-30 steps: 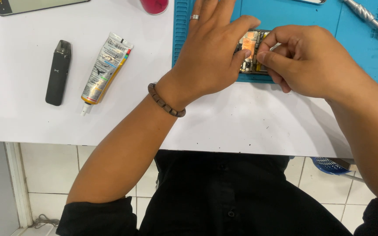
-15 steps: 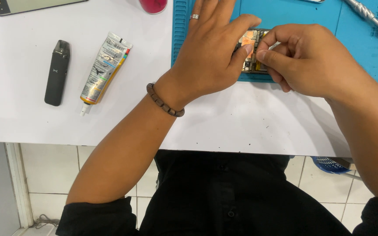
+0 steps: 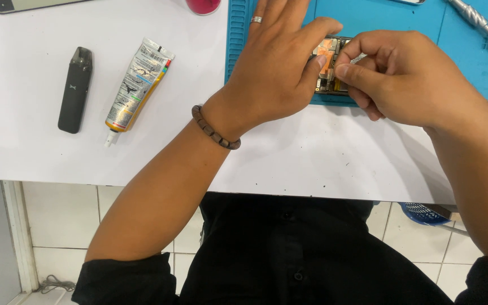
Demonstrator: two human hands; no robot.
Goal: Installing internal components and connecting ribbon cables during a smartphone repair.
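Two hands (image 3: 280,68), one glue tube (image 3: 136,85), one mat (image 3: 413,25).

My one camera sits on my head, looking steeply down and close at my left hand (image 3: 280,68) and right hand (image 3: 408,79), the table edge (image 3: 312,164) just below them.

Two hands, left hand (image 3: 280,65) and right hand (image 3: 405,76), press on an opened phone (image 3: 327,68) lying on a blue mat (image 3: 413,22).
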